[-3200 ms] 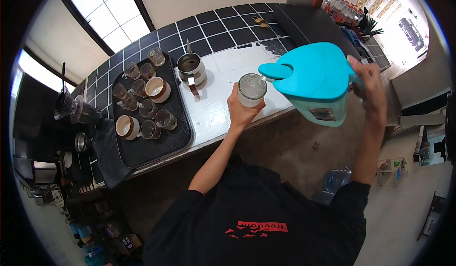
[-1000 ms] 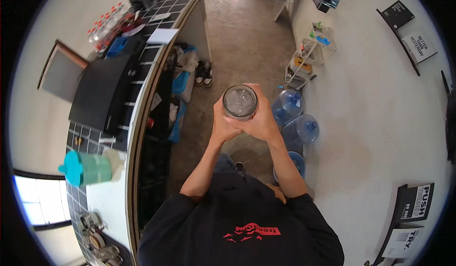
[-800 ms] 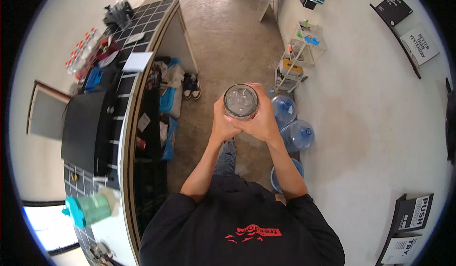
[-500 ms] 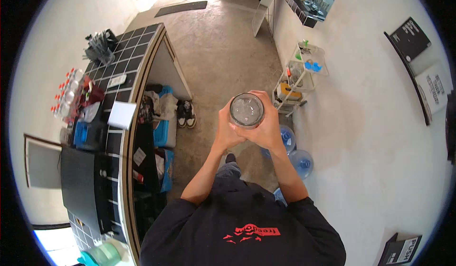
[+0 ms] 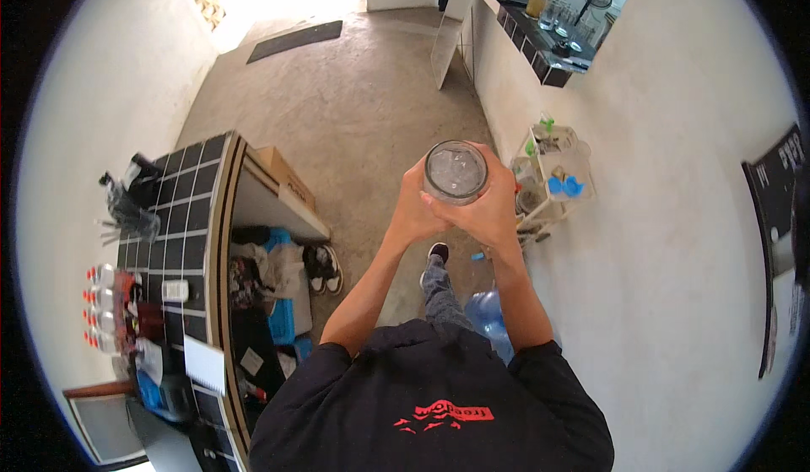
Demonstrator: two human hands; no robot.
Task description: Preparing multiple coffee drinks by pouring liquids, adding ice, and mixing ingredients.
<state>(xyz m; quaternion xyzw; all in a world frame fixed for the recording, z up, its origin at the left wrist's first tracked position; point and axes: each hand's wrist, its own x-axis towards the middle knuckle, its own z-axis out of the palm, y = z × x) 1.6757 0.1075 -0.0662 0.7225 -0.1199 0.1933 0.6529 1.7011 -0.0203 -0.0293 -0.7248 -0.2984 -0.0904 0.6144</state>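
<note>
Both hands are wrapped round a clear glass, held upright in front of my chest with its round rim facing up. Inside it are clear contents with glints, maybe ice or water; I cannot make out which. My left hand closes on its left side. On the right side, my right hand grips it, the thumb lying across the near side below the rim. Beneath the glass one foot in a dark shoe is forward on the floor.
A black-tiled counter runs along the left, with bottles and a notepad. Shoes stand beside its shelf. To the right are a white rack, blue water jugs and a serving window ledge with glasses.
I have walked forward: the counter, rack and water jugs have slid back toward me, and the window ledge shows more. Both hands keep their hold on the glass.
</note>
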